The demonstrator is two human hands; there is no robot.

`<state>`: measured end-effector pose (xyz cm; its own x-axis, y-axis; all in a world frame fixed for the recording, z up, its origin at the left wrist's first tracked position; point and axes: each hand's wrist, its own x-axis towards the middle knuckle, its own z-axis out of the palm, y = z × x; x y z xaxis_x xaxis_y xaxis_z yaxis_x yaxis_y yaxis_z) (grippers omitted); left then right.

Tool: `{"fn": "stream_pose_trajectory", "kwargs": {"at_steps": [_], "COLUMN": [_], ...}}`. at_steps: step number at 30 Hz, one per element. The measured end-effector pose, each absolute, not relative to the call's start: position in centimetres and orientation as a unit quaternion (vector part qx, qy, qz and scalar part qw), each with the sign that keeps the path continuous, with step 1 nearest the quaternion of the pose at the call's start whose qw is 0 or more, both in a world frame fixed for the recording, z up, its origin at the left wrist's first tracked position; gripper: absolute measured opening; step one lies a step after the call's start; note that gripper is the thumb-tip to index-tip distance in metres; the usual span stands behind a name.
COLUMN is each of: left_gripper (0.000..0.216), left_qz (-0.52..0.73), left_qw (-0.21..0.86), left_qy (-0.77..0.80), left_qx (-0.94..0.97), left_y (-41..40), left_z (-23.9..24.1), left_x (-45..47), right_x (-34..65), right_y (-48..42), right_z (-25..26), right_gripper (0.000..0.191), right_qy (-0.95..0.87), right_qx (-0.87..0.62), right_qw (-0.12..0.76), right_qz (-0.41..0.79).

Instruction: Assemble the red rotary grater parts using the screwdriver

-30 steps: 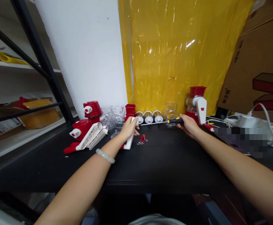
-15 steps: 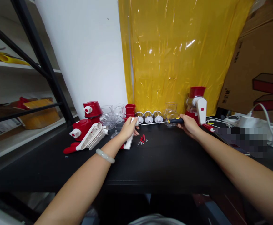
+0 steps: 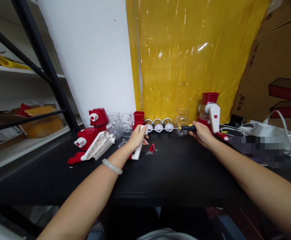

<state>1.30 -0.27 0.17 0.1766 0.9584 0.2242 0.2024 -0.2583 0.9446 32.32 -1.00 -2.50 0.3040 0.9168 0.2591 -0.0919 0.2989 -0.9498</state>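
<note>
My left hand [image 3: 136, 137] is closed round a white plastic handle part [image 3: 138, 150] that stands tilted on the black table [image 3: 175, 173]. My right hand [image 3: 202, 132] grips a screwdriver [image 3: 171, 128] with a black and yellow handle; its long thin shaft runs left to the top of the white part by my left hand. A small red piece and a few tiny screws [image 3: 151, 149] lie on the table just right of the white part.
Red and white appliance parts [image 3: 92, 141] lie at the left, clear plastic bowls [image 3: 120, 123] behind them. Three metal drums [image 3: 158, 124] stand against the yellow sheet. An assembled red and white appliance [image 3: 210, 111] stands by my right hand. Cables and a power strip [image 3: 265, 133] lie right.
The screwdriver's handle has risen slightly in my right hand. My left hand and the white part have not moved.
</note>
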Motion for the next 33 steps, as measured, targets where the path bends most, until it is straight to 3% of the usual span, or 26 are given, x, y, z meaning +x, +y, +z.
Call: {"fn": "stream_pose_trajectory", "kwargs": {"at_steps": [12, 20, 33], "left_gripper": [0.028, 0.03, 0.025], "left_qz": [0.458, 0.462, 0.436], "left_qw": [0.405, 0.399, 0.43], "left_qy": [0.453, 0.458, 0.454], "left_qx": [0.649, 0.646, 0.647], "left_y": [-0.4, -0.4, -0.8], "left_z": [0.3, 0.4, 0.9], "left_x": [1.3, 1.3, 1.6], "right_x": [32.6, 33.6, 32.7], "right_y": [-0.7, 0.2, -0.3], "right_z": [-2.8, -3.4, -3.9], "right_gripper": [0.025, 0.028, 0.027], "right_qy": [-0.473, -0.479, -0.521], "right_qx": [-0.448, -0.485, -0.548], "right_qw": [0.659, 0.665, 0.576], "right_qz": [0.375, 0.306, 0.311]}}
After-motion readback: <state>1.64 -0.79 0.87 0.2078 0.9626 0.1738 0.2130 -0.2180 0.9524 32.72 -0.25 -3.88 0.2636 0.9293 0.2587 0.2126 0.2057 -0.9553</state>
